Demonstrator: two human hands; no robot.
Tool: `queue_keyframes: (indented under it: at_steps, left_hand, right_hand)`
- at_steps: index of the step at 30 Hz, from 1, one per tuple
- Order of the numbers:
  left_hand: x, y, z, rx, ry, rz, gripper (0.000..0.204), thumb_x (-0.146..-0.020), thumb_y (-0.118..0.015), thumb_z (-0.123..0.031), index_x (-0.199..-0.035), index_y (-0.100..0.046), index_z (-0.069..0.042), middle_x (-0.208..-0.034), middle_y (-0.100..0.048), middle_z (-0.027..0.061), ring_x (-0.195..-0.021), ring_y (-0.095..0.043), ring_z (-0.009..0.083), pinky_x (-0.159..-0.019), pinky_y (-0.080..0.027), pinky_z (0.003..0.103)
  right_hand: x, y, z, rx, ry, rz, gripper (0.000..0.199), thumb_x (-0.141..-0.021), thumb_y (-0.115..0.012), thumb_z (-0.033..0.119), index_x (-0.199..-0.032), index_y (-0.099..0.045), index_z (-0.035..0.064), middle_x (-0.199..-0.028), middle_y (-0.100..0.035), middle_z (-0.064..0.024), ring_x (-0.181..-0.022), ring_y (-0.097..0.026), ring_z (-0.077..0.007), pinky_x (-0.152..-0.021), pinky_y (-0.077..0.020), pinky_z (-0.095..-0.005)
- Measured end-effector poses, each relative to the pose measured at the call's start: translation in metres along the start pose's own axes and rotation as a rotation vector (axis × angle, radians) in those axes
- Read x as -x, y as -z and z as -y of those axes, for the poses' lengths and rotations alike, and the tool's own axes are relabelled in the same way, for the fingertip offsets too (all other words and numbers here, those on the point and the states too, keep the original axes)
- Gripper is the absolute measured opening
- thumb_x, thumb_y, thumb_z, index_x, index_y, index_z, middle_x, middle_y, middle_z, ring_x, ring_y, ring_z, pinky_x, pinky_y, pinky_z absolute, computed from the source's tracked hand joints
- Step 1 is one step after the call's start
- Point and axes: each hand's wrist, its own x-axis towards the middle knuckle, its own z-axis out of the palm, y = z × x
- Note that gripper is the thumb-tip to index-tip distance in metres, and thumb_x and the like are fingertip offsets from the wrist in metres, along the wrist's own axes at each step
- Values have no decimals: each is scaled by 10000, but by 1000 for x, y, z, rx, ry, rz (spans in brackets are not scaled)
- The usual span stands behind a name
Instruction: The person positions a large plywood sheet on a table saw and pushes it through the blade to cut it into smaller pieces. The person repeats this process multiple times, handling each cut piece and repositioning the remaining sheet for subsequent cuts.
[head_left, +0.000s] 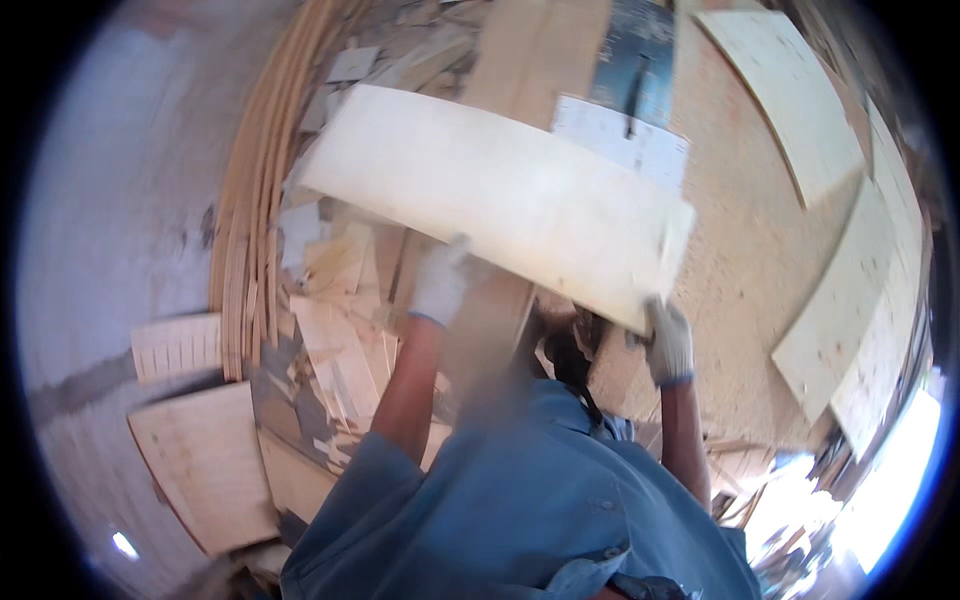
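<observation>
So the main thing here is a pale plywood board [500,200] — long, flat, light cream colour, smooth face, looks blurred with motion; it's held up across the middle of the view, tilted so its left end sits farther away and its right end comes nearer. Both hands wear whitish work gloves; the left hand [440,282] is up against the near long edge about midway along, its grip closed on that edge as far as I can make out through the blur; the right hand [669,342] has its grip wrapped on the near right corner of the board.

Under and behind it there's a worktop [740,260] covered in sawdust — a tan, speckled surface; a few more cut plywood panels [850,300] lie on it toward the right, and another one sits far right near the rim. A bluish machine part [635,70] with a white plate just below it pokes out beyond the board's far edge.

Left side is floor: a heap of wood offcuts [335,340] in all shapes, a bundle of long thin wooden strips [255,200] curving away into the distance, and a couple of flat boards [205,465] lying near left; past those is a pale grey wall [110,200]. The person's blue shirt [520,500] fills the bottom of the frame.
</observation>
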Motion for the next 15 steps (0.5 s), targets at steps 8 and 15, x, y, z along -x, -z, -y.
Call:
queue_keyframes:
  at_steps: [8,15]
  left_hand:
    - [11,74,101,-613,-465,-52,397,-1003,-494,-330,-1263,-536,-33,-1173,-619,74,-1088,-589,187,-892,-494,352]
    - [34,24,60,-82,-135,-151,408,-997,-495,-354,-1274,-531,-57,-1172,-620,80,-1054,-611,210,-908,-506,381]
  right_hand:
    - [13,56,-122,381,102,320,360,-959,-569,214,-1193,-570,-60,-1074,-643,-123,-936,-650,-214,-731,-577,-359]
    - [-25,49,-111,414,386,180,318,-934,-551,128,-1213,-566,-25,-1035,-627,-161,-908,-633,-253,-758,-533,-373]
